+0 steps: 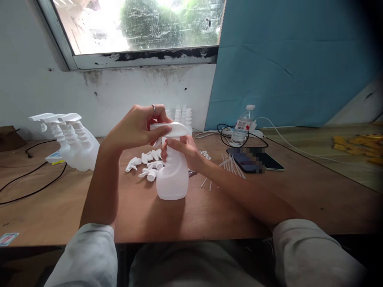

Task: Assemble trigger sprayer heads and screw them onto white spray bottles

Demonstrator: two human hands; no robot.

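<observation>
A white plastic spray bottle (172,177) stands upright on the brown table (60,207) in front of me. My left hand (136,127) is closed over the white trigger spray head (169,130) on top of the bottle. My right hand (184,150) wraps around the bottle's neck just below that head. A ring shows on a finger of my left hand.
Loose white trigger heads (146,162) lie behind the bottle. Assembled spray bottles (74,143) stand at the left, more bottles (183,116) by the wall. Thin white tubes (227,165), small white rings (205,154), two phones (254,159), a water bottle (243,126) and cables lie to the right.
</observation>
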